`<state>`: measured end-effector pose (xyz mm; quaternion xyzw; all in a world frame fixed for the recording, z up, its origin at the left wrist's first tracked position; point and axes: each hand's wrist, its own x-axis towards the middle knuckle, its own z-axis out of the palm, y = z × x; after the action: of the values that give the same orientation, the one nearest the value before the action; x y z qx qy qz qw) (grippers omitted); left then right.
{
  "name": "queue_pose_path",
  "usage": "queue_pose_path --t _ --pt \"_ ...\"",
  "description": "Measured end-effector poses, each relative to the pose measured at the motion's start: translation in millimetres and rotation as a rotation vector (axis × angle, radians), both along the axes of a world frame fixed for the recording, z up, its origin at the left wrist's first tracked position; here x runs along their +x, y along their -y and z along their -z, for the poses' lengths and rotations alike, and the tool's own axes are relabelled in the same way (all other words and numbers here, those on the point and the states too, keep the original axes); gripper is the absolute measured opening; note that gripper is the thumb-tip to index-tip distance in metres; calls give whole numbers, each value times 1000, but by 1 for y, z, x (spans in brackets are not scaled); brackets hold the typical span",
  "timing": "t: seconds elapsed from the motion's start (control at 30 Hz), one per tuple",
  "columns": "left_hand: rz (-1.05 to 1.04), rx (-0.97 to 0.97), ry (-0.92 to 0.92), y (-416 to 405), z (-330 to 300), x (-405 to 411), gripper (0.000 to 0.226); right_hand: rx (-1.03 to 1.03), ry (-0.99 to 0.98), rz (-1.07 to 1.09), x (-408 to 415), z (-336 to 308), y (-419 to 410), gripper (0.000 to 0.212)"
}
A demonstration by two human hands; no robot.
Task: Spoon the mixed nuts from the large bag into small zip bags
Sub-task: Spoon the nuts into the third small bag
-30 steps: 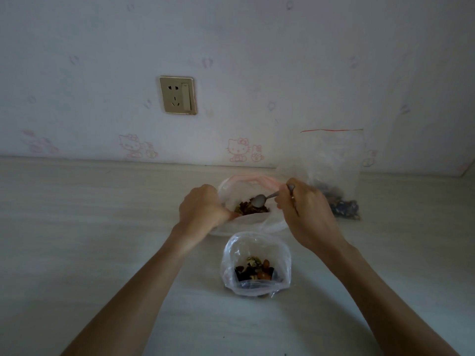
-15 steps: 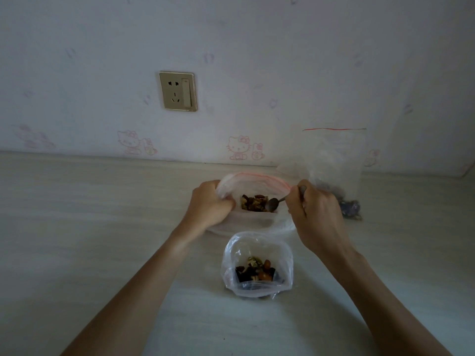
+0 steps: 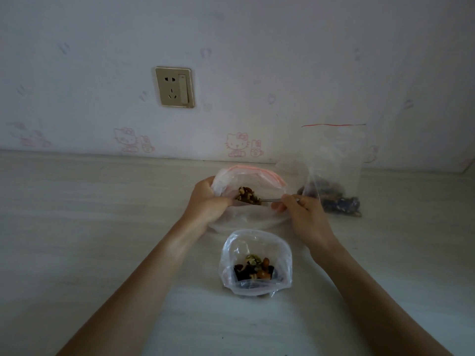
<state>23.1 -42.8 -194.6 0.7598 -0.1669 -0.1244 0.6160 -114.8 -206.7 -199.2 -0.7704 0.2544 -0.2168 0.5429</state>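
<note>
A large clear zip bag (image 3: pixel 257 176) with a pink seal stands open on the table. My left hand (image 3: pixel 205 201) grips its left rim. My right hand (image 3: pixel 303 211) holds a metal spoon (image 3: pixel 270 200) by the handle; the bowl, heaped with mixed nuts (image 3: pixel 248 195), sits inside the bag's mouth. Nearer to me stands a small clear bag (image 3: pixel 257 263), open, with nuts and dried fruit at its bottom. Neither hand touches it.
Another clear zip bag (image 3: pixel 336 170) with a red seal line leans against the wall at the right, dark pieces in its bottom. A wall socket (image 3: pixel 174 87) is above the light wooden table (image 3: pixel 90 227). The wall stands close behind the bags.
The spoon dipped into the large bag's nuts and now sits level, loaded with a heap. My right hand has turned lower and to the right. My left hand kept its grip on the rim.
</note>
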Motion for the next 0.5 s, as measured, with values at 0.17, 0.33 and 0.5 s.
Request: queue_pose_path --t 0.17,0.33,0.5 --pt "31 140 120 -5 5 2 33 191 59 73 0 -3 -1 50" --pt "75 140 145 -7 8 4 40 235 49 67 -1 -6 -2 57" --pt "126 117 134 -7 10 5 50 209 47 60 -2 -7 -5 52"
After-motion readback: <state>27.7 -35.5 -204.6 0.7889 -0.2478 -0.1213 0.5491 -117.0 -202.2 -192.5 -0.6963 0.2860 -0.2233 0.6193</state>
